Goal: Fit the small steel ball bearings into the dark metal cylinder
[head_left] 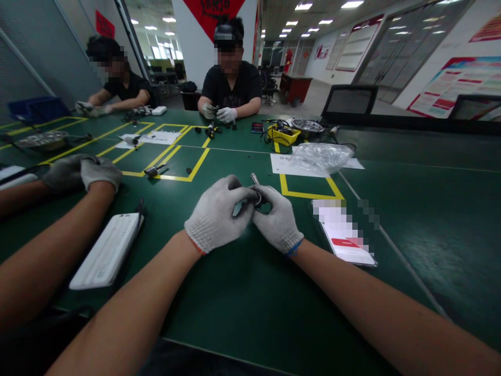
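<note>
My left hand (221, 214), in a white knit glove with an orange cuff edge, is closed at the middle of the green table. Facing it, my right hand (277, 218) wears a similar glove with a blue cuff edge and is closed too. Between their fingertips both grip a small metal part (254, 179). A silvery ridged end sticks up from it, and a round, ring-like portion shows lower down. Fingers and thumbs cover the rest. A phone (348, 235) with a lit screen lies right of my right hand.
A white power bank (107, 253) with a dark strap lies to the left, beside a co-worker's gloved hands (99, 175). Ahead are a metal cylindrical part (155, 170), a clear plastic bag (321, 156) and a yellow bin (282, 134). Two people sit across the table.
</note>
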Tool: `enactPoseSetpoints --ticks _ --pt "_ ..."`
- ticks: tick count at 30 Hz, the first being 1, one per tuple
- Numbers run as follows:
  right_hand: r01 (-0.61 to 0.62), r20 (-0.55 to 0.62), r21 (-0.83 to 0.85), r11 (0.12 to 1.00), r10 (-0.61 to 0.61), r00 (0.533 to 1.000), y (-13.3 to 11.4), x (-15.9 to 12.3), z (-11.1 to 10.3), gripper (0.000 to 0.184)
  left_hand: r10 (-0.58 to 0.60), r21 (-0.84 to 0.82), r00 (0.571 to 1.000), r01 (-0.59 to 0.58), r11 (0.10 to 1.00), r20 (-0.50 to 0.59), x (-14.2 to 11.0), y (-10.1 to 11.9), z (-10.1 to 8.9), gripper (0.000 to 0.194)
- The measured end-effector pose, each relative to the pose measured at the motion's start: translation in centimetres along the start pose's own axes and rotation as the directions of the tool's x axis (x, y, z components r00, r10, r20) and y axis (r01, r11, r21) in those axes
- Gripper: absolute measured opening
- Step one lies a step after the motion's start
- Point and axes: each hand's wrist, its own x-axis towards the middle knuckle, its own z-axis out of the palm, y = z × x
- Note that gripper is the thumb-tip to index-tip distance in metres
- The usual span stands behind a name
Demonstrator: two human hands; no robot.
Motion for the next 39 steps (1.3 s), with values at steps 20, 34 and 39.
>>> enactPoseSetpoints --ticks 20,34,39 --pt "-0.027 -0.012 -0.100 0.995 0.026 1.000 -0.09 0.00 -0.04 0.029 -0.013 0.044 0.999 0.012 0.999 0.037 0.03 0.14 0.69 0.025" --pt "-0.006 0.035 -0.132 0.991 0.011 0.999 -0.01 0.03 -0.05 0.030 -0.137 -0.040 0.979 0.144 0.989 0.152 0.61 0.16 -0.07 0.018" --pt "-0.012 0.041 -0.147 0.989 0.018 0.999 -0.07 0.04 -0.09 0.030 -0.097 0.024 0.987 0.095 0.995 0.131 0.47 0.19 0.03 0.021"
